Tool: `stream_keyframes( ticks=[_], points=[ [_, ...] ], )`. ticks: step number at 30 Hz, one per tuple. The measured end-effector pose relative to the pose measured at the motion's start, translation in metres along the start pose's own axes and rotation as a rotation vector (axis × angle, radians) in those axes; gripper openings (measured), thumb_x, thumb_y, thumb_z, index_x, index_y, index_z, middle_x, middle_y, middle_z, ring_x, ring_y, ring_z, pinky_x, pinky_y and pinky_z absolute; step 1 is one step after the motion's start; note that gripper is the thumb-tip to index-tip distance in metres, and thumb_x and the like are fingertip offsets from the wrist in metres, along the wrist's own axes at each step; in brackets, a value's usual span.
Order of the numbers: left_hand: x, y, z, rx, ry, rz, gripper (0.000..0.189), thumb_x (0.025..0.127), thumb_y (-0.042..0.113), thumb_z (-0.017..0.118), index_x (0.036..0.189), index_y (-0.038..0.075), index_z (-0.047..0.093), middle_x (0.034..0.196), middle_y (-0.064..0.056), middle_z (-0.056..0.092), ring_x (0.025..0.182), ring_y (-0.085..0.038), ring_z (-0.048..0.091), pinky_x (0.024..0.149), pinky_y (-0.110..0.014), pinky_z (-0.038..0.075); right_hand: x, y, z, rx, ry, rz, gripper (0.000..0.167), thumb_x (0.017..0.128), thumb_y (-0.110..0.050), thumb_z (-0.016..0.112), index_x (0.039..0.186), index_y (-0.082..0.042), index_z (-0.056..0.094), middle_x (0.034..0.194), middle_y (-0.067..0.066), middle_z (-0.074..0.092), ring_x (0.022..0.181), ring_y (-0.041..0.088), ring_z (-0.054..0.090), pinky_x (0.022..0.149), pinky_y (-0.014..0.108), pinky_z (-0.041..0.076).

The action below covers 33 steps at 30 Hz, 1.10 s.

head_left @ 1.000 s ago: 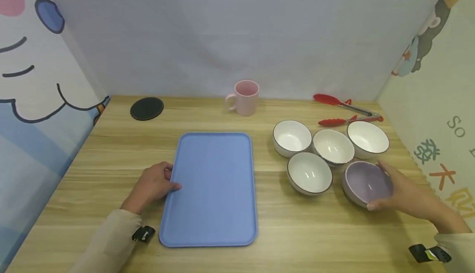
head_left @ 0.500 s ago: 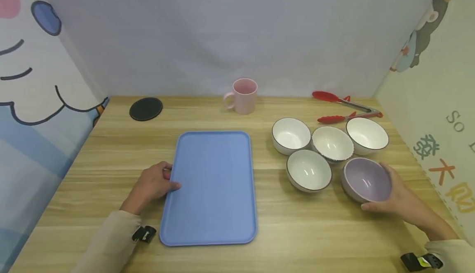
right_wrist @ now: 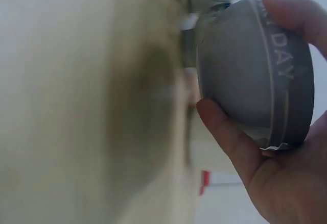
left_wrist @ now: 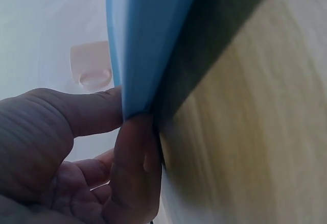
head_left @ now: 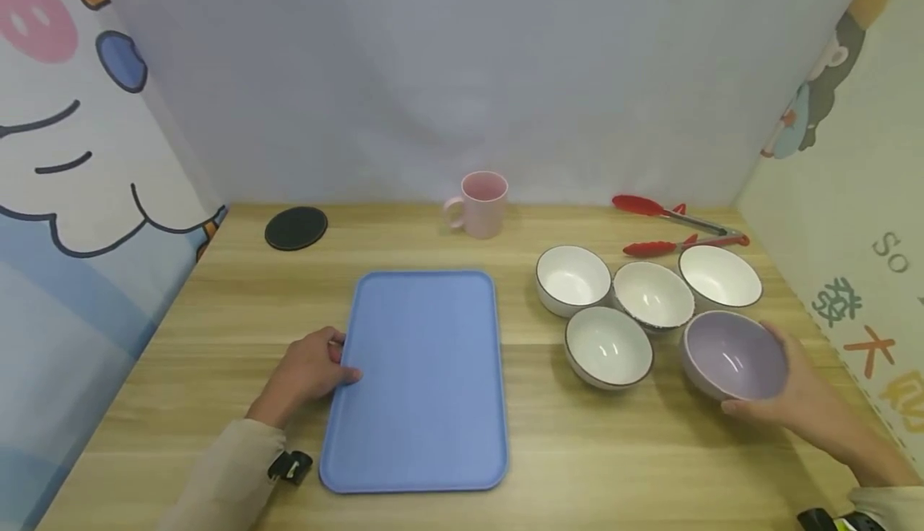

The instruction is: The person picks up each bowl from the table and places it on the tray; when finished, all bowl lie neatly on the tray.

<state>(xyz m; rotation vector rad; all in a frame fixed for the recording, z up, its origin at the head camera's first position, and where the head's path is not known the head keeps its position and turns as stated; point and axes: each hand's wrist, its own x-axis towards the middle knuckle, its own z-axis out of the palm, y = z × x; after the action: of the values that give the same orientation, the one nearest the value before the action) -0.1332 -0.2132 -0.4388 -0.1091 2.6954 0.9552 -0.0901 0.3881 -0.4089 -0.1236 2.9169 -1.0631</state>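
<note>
On the left, my left hand (head_left: 306,370) pinches the left edge of a blue rectangular tray (head_left: 419,387), thumb on top and fingers under the rim. The left wrist view shows that tray edge (left_wrist: 140,45) between thumb and forefinger. My right hand (head_left: 801,399) grips a purple bowl (head_left: 736,354) from its right side, fingers and thumb spread around it. In the right wrist view the bowl (right_wrist: 240,71) hangs clear of the table, with printed lettering near its rim. Close to its left stands a white dark-rimmed bowl (head_left: 609,346).
Behind that bowl are more white bowls, at left (head_left: 573,278), middle (head_left: 653,294) and right (head_left: 720,276). Red-tipped tongs (head_left: 686,226) lie beyond them. A pink mug (head_left: 484,206) stands at the back centre, a black round coaster (head_left: 296,228) at the back left.
The purple bowl has come up off the table and shifted slightly right and away from the white bowls in my right hand. My left hand stays on the tray; the head view tilts slightly.
</note>
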Motion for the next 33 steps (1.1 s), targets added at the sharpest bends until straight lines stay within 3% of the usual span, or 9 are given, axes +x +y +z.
stream_keyframes(
  ticks=[3,7,9,11,16,22,33],
  points=[
    [-0.002,-0.001,0.004,0.002,0.000,-0.005,0.057,0.081,0.013,0.081,0.125,-0.010,0.054,0.096,-0.012,0.069,0.082,-0.024,0.065,0.075,-0.044,0.052,0.000,-0.009,-0.007,-0.020,0.028,-0.032,0.124,0.066,-0.012,0.093,0.155,0.008,0.008,0.138,0.041,0.032,0.111,0.053,0.043,0.074,0.023,0.037],
    [-0.003,0.001,0.006,0.000,0.006,0.006,0.058,0.081,0.012,0.081,0.126,-0.011,0.053,0.096,-0.012,0.069,0.082,-0.024,0.066,0.075,-0.044,0.053,0.008,-0.032,-0.011,-0.029,0.037,-0.027,0.127,0.066,-0.016,0.094,0.156,0.005,0.007,0.140,0.041,0.030,0.114,0.054,0.041,0.079,0.044,0.044],
    [-0.004,0.003,0.005,0.003,0.011,0.008,0.058,0.081,0.012,0.081,0.126,-0.012,0.053,0.095,-0.012,0.069,0.082,-0.024,0.066,0.075,-0.044,0.052,0.014,-0.046,-0.009,-0.013,0.021,-0.013,0.130,0.068,-0.018,0.093,0.157,0.004,0.002,0.142,0.043,0.027,0.116,0.057,0.039,0.080,0.061,0.041],
    [-0.004,0.004,0.005,0.007,0.014,0.003,0.058,0.081,0.011,0.081,0.126,-0.011,0.053,0.095,-0.013,0.069,0.082,-0.025,0.065,0.075,-0.044,0.052,0.023,-0.062,-0.004,0.022,0.008,-0.020,0.132,0.067,-0.018,0.094,0.157,0.004,0.000,0.143,0.042,0.025,0.119,0.056,0.038,0.084,0.068,0.037],
    [-0.005,0.002,0.006,0.001,0.013,-0.024,0.057,0.082,0.011,0.080,0.128,-0.011,0.053,0.098,-0.015,0.068,0.084,-0.026,0.066,0.076,-0.044,0.052,0.049,-0.108,0.019,0.155,-0.033,-0.115,0.127,0.065,-0.014,0.095,0.157,0.002,0.009,0.146,0.031,0.031,0.124,0.047,0.040,0.094,0.064,0.037],
    [-0.004,0.002,0.004,0.008,0.010,-0.040,0.058,0.084,0.012,0.079,0.129,-0.011,0.051,0.100,-0.017,0.067,0.085,-0.028,0.066,0.077,-0.045,0.052,0.075,-0.160,0.056,0.156,-0.113,-0.210,0.128,0.062,-0.023,0.096,0.157,0.001,0.013,0.149,0.025,0.033,0.128,0.042,0.042,0.101,0.060,0.037],
    [-0.004,0.004,0.002,0.052,0.012,-0.032,0.060,0.084,0.015,0.080,0.130,-0.011,0.052,0.098,-0.017,0.065,0.084,-0.028,0.064,0.076,-0.045,0.051,0.113,-0.205,0.128,0.162,-0.171,-0.274,0.129,0.055,-0.026,0.095,0.154,0.006,0.019,0.147,0.026,0.035,0.127,0.038,0.044,0.106,0.054,0.035]
  ],
)
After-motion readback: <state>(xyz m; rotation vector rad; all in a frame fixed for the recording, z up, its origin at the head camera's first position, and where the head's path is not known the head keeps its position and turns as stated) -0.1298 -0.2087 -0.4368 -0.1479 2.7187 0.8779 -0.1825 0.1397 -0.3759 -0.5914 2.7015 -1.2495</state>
